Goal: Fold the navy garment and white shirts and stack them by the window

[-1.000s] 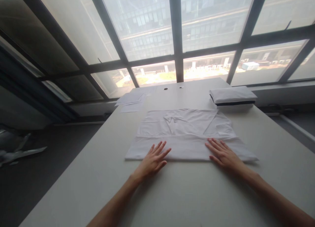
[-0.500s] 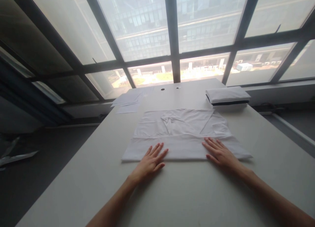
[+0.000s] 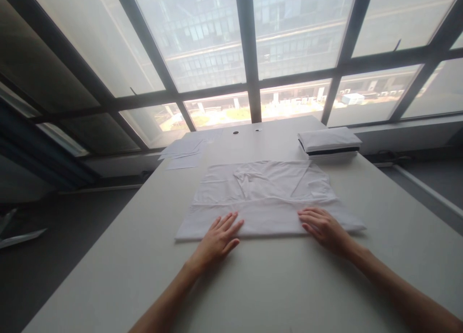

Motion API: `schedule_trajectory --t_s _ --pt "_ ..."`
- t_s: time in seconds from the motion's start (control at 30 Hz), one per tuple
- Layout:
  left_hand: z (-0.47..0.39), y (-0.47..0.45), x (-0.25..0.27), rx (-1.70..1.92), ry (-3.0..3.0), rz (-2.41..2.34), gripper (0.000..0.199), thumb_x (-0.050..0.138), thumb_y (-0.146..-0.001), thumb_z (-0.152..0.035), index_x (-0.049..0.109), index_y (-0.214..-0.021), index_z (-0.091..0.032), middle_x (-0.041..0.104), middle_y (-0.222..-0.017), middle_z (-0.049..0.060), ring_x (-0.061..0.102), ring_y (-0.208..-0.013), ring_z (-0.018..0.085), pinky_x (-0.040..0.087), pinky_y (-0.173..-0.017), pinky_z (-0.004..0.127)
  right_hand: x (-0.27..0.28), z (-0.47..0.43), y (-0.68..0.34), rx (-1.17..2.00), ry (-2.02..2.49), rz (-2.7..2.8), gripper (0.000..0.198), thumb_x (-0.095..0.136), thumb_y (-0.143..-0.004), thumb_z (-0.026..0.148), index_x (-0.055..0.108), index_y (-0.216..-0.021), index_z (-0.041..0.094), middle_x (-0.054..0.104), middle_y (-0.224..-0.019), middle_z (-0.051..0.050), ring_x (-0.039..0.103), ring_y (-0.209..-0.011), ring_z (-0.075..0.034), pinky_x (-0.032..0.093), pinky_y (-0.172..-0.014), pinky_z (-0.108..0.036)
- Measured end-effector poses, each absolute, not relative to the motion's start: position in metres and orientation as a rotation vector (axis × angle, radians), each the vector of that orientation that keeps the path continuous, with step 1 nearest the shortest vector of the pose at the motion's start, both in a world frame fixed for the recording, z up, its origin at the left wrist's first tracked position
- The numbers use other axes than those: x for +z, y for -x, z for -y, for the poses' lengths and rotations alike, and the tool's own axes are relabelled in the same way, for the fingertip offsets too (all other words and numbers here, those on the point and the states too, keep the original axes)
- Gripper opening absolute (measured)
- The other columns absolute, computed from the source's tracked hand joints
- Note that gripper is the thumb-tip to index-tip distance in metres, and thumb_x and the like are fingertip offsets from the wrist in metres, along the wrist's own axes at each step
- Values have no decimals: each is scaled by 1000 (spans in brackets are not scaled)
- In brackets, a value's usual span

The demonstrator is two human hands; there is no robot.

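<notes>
A white garment (image 3: 267, 183), probably a shirt, lies on the white table with its near part folded over into a flat band. Wrinkles cross its far half. My left hand (image 3: 219, 237) rests open on the near left part of the band, fingers stretched out. On the right part of the band lies my right hand (image 3: 323, 229), its fingers slightly bent and closer together, not wrapped round anything. Neither hand grips the cloth.
A stack of folded cloth (image 3: 329, 142), white with a dark layer, sits at the table's far right. Loose paper sheets (image 3: 184, 152) lie at the far left. The white table (image 3: 260, 285) ends near a row of large windows (image 3: 289, 34).
The fingers of my right hand have drawn together and bent a little. My left hand stays nearly still on the cloth. The whole view has shifted slightly.
</notes>
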State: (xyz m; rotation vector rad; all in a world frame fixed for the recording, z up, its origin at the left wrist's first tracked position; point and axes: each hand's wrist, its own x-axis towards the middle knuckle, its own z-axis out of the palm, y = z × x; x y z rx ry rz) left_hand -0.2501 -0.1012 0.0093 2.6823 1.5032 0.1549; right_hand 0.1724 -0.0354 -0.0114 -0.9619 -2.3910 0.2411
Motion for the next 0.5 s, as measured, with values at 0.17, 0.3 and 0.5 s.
schedule_trajectory --t_s 0.17,0.3,0.5 --pt "105 245 25 231 -2685 -1487 59 47 -103 -51 38 -157 -29 44 -158 9 41 -146 27 30 -121 49 1 34 -169 297 985 2395 20 53 -101 29 72 -101 23 76 -110 -7 66 -107 -25 48 -99 -42" --pt "110 233 43 328 -2628 -1501 43 49 -103 -48 61 -138 -25 67 -135 8 60 -126 25 31 -119 50 14 38 -167 320 988 2422 27 52 -101 31 69 -81 22 73 -84 -4 65 -84 -21 48 -95 -41" --pt "117 221 48 508 -2588 -1580 43 44 -105 -36 65 -70 -22 67 -66 -1 63 -67 16 41 -109 45 24 49 -166 421 936 2469 40 51 -101 30 57 -62 22 62 -62 2 57 -60 -15 43 -106 -41"
